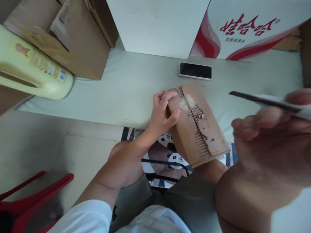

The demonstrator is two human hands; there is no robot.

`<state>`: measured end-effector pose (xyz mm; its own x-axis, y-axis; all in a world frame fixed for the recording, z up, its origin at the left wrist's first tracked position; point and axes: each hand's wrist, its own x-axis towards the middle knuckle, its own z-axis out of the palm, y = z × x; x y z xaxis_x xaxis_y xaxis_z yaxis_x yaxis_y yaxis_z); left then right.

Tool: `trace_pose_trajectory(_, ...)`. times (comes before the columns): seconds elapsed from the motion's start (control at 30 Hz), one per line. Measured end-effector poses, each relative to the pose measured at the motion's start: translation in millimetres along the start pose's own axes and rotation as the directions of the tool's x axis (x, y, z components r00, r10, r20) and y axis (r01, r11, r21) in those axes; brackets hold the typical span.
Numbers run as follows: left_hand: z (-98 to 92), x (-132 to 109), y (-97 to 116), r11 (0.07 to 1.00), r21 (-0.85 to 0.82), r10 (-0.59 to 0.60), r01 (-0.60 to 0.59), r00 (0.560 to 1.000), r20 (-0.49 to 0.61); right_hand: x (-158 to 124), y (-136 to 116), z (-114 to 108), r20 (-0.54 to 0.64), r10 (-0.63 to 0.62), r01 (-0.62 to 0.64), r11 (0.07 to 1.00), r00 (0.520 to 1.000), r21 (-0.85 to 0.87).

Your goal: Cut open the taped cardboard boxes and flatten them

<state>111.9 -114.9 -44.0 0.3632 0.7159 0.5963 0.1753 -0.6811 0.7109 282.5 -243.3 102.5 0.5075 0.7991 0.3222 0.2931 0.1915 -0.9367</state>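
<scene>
Grips a worn brown rectangular cardboard box (pixel 199 126), between both hands, by its left side with the bent fingers and thumb of the left hand (pixel 161 111). Holds a slim dark-tipped whitish-bodied tool (pixel 262 100) in the curled, raised right hand (pixel 269 139), pointing toward the left.

Setting: appears to be a room in a home. Evidence: pale green cloth (pixel 131 94) spread over a surface, panda-print item (pixel 175 158) below, red plastic furniture (pixel 46 189), yellow handled bottle (pixel 36 61), phone (pixel 195 71), purified-water carton (pixel 243 30).
</scene>
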Motion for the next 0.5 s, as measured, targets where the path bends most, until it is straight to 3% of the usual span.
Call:
trace_pose_trajectory(0.1, -0.3, 0.3, -0.2, 1.000, 0.014, 0.002, -0.002, 1.000, -0.013, 4.4, 11.4, 18.3, -0.087, 0.092, -0.079, 0.987, 0.992, 0.136)
trace_pose_trajectory(0.2, -1.5, 1.5, 0.4, 1.000, 0.016, 0.011, -0.011, 1.000, -0.012, 0.7, 23.9, 31.5, -0.089, -0.058, 0.061, 0.998, 0.994, 0.029)
trace_pose_trajectory(0.27, -3.0, 3.3, 1.3, 1.000, 0.013, 0.020, -0.020, 1.000, 0.008, -2.8, 29.6, 34.3, -0.039, -0.077, 0.078, 0.997, 0.996, 0.017)
trace_pose_trajectory(0.4, -6.2, 6.5, 2.6, 0.999, -0.001, 0.050, -0.050, 0.998, 0.042, -4.5, 34.7, 31.9, 0.138, 0.049, -0.051, 0.999, 0.989, 0.016)
trace_pose_trajectory(0.5, -6.6, 6.9, 2.3, 0.998, 0.001, 0.057, -0.057, 0.997, 0.044, -2.1, 37.3, 31.6, 0.146, 0.075, -0.078, 0.997, 0.986, 0.016)
